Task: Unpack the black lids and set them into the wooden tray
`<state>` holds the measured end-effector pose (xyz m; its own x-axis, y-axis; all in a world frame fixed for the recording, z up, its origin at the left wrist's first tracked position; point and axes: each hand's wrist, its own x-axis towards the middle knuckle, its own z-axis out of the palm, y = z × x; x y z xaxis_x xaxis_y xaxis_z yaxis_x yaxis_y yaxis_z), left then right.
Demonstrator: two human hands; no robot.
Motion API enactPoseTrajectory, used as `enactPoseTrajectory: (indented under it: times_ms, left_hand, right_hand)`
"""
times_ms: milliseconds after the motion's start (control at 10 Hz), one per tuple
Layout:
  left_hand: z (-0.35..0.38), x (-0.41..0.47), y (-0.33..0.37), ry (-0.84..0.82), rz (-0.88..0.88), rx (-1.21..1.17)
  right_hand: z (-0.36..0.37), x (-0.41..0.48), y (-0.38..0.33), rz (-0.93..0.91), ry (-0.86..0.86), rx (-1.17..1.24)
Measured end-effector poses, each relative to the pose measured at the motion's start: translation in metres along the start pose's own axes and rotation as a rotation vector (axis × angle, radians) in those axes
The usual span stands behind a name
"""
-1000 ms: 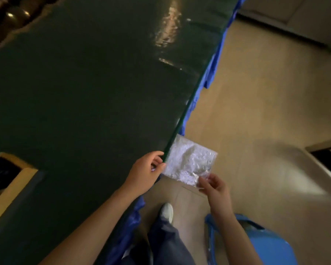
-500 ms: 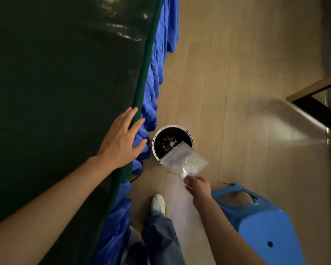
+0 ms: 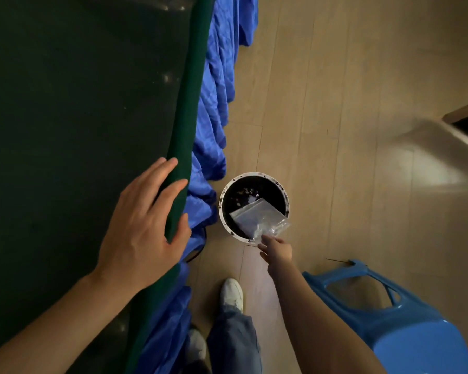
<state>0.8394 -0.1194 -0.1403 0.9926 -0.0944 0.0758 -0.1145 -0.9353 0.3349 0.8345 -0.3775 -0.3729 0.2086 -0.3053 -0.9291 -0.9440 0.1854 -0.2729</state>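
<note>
wood floor (image 3: pixel 335 130), bin (image 3: pixel 254 176), plastic bag (image 3: pixel 257 218) inside

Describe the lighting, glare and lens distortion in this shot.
Head view: dim overall, the green table nearly black with faint glare specks near its top edge; a bright light patch falls on the floor at right; wide-angle bending curves the table edge and floorboards; the plastic bag over the bin shows soft sheen.

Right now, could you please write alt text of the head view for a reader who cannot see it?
The right hand holds an empty clear plastic bag over a round bin on the wooden floor. The left hand rests flat on the green table edge, beside a blue stool.
</note>
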Motion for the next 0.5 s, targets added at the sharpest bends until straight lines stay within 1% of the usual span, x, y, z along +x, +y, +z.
enactPoseTrajectory:
  times_ms: [100,200,300,400,500]
  left_hand:
    - [0.001,-0.001,0.000,0.020,0.001,-0.001]
    - [0.001,0.000,0.000,0.020,0.007,-0.003]
    - [0.000,-0.001,0.000,0.021,0.005,-0.010]
    - [0.001,-0.002,-0.001,0.048,0.013,-0.019]
    - [-0.004,-0.001,0.000,0.034,-0.010,-0.042]
  right_hand:
    - [0.004,0.009,0.002,0.043,0.016,-0.029]
    - [0.006,0.006,-0.002,0.010,0.004,-0.037]
    - [0.004,-0.016,-0.015,-0.092,-0.044,-0.074]
    - [-0.002,-0.047,-0.032,-0.274,-0.051,-0.131]
    - [-0.010,-0.083,-0.045,-0.458,-0.050,-0.235]
